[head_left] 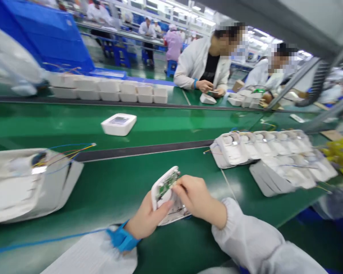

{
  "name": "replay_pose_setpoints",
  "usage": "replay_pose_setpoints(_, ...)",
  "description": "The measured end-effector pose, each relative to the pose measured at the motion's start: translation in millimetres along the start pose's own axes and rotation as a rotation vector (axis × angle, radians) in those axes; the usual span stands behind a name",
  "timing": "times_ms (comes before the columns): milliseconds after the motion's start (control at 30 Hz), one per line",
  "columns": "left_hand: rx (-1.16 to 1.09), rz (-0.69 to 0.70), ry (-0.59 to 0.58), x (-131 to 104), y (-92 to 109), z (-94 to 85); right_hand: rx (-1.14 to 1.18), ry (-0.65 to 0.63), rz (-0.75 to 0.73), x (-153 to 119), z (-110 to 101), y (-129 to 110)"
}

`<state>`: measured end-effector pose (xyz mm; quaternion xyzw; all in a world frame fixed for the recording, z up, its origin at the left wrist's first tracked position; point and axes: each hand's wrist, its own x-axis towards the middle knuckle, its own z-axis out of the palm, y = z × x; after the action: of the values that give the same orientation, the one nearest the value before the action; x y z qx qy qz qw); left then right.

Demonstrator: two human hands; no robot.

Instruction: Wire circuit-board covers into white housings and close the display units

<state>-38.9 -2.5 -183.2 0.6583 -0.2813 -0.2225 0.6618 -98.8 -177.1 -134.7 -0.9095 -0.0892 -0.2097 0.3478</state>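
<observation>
My left hand grips a white plastic housing by its left side, thumb over the inner face, tilted up above the green bench. A green circuit board sits at the housing's upper part. My right hand has its thumb and fingers pinched at the board's right edge; whether they hold the board itself or a small part on it, I cannot make out. A blue wrist strap with a cord is on my left wrist.
White housings with wires stand at the left and in rows at the right. A white unit lies on the green conveyor. Beyond it are stacked white boxes and a co-worker holding a part.
</observation>
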Motion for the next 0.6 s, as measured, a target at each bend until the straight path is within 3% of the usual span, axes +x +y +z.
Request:
replay_pose_setpoints(133,-0.023,-0.081,-0.029,3,-4,-2.3,-0.056,0.033,-0.013,0,-4,2)
replay_pose_setpoints(233,-0.14,-0.153,0.035,1,5,2.3,-0.118,0.094,-0.043,-1,-5,2)
replay_pose_setpoints(333,-0.253,-0.256,0.117,-4,12,7.0,-0.154,0.238,-0.106,-1,-5,5)
replay_pose_setpoints(433,-0.301,-0.328,0.109,-7,16,6.8,-0.138,0.363,-0.213,4,-6,12)
replay_pose_setpoints(600,-0.284,-0.332,0.073,-7,18,3.5,-0.057,0.2,-0.401,10,-13,23)
